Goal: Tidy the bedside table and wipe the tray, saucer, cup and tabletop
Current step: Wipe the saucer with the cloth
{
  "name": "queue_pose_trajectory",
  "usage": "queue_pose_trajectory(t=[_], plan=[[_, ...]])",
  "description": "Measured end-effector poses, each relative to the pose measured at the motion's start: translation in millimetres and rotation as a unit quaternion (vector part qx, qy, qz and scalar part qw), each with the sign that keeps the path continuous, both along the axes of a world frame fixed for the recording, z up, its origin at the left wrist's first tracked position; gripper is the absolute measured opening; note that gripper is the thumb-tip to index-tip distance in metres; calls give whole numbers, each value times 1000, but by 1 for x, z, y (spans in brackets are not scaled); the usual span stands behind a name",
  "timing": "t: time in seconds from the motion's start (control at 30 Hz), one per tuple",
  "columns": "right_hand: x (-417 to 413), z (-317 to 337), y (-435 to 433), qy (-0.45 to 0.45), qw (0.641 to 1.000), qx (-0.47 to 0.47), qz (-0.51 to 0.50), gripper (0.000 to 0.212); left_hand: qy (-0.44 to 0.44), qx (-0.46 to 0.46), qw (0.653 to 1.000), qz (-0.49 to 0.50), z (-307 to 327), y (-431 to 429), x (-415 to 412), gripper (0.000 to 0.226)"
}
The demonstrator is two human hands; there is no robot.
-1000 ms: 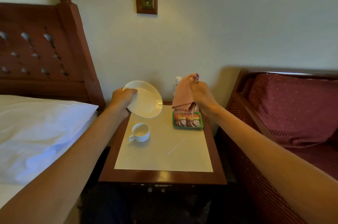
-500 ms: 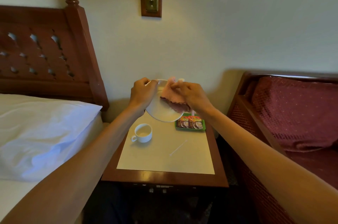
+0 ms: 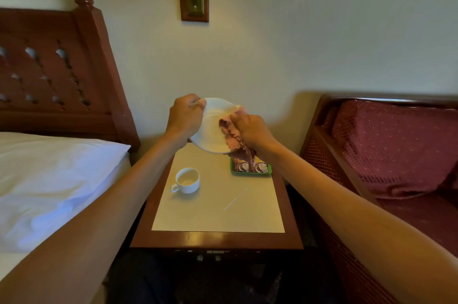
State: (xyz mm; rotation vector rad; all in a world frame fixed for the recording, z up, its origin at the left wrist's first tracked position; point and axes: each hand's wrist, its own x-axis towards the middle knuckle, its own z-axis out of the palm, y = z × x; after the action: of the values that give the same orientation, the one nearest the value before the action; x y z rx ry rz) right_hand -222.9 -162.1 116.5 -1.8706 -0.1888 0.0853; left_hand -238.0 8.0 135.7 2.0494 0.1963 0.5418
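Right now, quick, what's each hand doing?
Left hand: grips the round white ceramic saucer by its rim.
Right hand: clutches the pink knitted cloth against the saucer.

Left hand (image 3: 186, 119) and right hand (image 3: 254, 131), both bare; bare forearms reach the lower left and right corners.

cup (image 3: 187, 180) left on table (image 3: 215, 239), tray (image 3: 250, 172) right, stirrer (image 3: 235, 199) between

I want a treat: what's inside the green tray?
Two brown packets picturing cups lie in the green tray. The pink cloth hangs over its far end, hiding whatever is there.
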Motion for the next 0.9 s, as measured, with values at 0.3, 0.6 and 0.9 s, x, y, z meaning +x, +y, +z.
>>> queue_pose_trajectory(t=[0.3, 0.6, 0.9], plan=[[-2, -19, 7, 87, 994, 62, -25, 40, -18, -51, 991, 124, -15, -19, -10, 19], [16, 20, -47, 8, 973, -180, 143, 38, 278, -174, 928, -176, -6, -17, -18, 30], [9, -15, -27, 102, 993, 40, 35, 29, 91, -218, 972, 9, -33, -33, -11, 17]])
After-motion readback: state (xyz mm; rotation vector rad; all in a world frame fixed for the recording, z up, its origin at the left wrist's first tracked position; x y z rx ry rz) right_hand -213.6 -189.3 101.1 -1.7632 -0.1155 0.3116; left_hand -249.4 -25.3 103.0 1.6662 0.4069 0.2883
